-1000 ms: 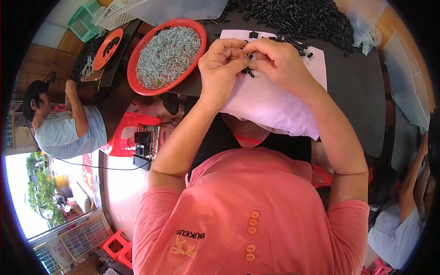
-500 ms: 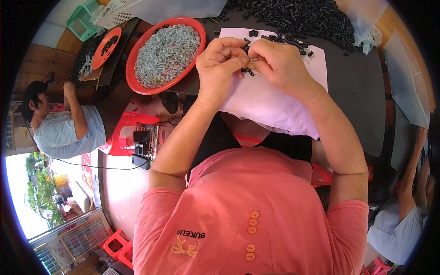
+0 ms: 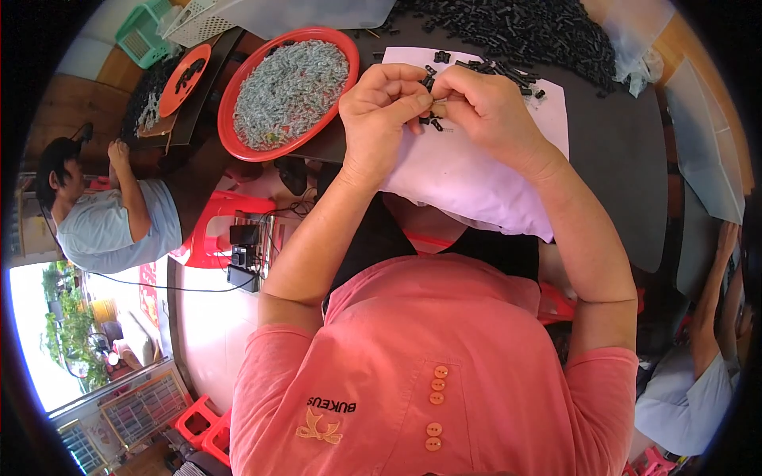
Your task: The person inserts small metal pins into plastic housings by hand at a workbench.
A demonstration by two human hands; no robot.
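Note:
My left hand (image 3: pixel 383 111) and my right hand (image 3: pixel 490 111) meet over a white sheet (image 3: pixel 476 174) at the table's near edge. Both are closed, thumbs and fingertips pinching close together. A small black plastic part (image 3: pixel 429 80) shows between the fingers of my left hand. Whatever the right fingertips pinch is too small and covered to make out. Just below the fingertips lie a few black pieces (image 3: pixel 436 124) on the sheet. Beyond my right hand several black tube-like parts (image 3: pixel 508 73) are spread along the sheet's far side.
A red basin (image 3: pixel 225 119) full of small clear-grey pieces stands to the left. A large heap of black parts (image 3: pixel 524 40) covers the table's far side. Clear plastic bags (image 3: pixel 639 67) lie at the back right. One co-worker (image 3: pixel 119 214) sits left, another (image 3: pixel 690 381) right.
Both hands stay together over the sheet, with only slight finger movement; the right fingertips have shifted a little. The whole view has moved very slightly.

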